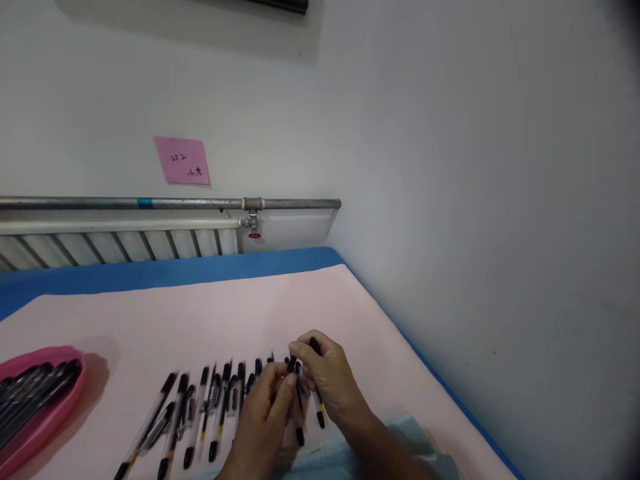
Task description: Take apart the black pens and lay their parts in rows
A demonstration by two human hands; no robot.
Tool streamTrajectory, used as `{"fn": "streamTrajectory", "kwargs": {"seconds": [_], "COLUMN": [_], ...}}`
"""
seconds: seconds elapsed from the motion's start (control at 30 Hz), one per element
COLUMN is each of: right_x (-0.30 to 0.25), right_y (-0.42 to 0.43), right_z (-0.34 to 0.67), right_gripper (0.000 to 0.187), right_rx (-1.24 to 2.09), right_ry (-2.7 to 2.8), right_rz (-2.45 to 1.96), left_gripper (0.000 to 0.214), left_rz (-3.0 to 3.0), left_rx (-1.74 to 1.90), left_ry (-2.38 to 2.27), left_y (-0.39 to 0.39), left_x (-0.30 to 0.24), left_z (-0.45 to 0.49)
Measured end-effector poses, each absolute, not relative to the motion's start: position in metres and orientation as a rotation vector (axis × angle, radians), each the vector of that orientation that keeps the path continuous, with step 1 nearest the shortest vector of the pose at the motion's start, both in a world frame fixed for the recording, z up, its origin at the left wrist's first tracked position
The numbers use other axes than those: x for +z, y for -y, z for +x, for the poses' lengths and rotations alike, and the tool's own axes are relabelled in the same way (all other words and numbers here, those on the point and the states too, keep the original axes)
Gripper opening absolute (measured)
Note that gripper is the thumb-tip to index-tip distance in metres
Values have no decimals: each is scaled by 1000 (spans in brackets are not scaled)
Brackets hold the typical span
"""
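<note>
My left hand [267,413] is closed, with thumb and forefinger pinching the black end of a pen [291,364]. My right hand [333,377] meets it there, its fingertips closed round the top of the same pen. Another pen with a black end [315,345] shows between the fingers of my right hand; whether it is held or only lies behind them I cannot tell. To the left, clear pens with black ends [173,427] lie side by side in a row, several with separate clear-and-black caps [159,427] beside them. My hands hide part of the row.
A pink basket [75,400] full of dark pen parts stands at the left. Pale pink sheeting [200,320] covers the blue-edged table [165,270]. Light blue cloth or plastic [405,433] lies at the near edge. Walls, a radiator [115,247] and a pipe [200,203] border the table.
</note>
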State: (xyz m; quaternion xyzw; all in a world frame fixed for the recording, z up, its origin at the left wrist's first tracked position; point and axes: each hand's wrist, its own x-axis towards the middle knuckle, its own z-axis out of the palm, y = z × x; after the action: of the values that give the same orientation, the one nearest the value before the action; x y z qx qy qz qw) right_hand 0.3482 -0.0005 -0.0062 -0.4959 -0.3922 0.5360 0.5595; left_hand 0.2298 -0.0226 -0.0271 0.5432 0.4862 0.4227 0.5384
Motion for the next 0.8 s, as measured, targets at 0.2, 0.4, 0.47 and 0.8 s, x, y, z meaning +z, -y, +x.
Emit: {"fn": "streamTrajectory", "kwargs": {"seconds": [0.2,0.4,0.47,0.8], "right_x": [-4,-4,-4,-2], "right_y": [1,2,2,3], "right_z": [348,345,345,343], "right_gripper": [21,22,25,20], "right_rx": [1379,1360,1335,1352], "right_ry": [916,816,805,831], "right_rz": [-1063,-1078,-1083,-1101], "left_gripper": [38,39,39,32], "left_rz": [958,953,947,1045], "left_rx": [879,924,937,997], "left_ry": [-1035,-1008,-1007,-1026], "left_y": [23,24,24,21], "left_x": [-22,-26,-27,-23], "left_z": [235,234,234,231]}}
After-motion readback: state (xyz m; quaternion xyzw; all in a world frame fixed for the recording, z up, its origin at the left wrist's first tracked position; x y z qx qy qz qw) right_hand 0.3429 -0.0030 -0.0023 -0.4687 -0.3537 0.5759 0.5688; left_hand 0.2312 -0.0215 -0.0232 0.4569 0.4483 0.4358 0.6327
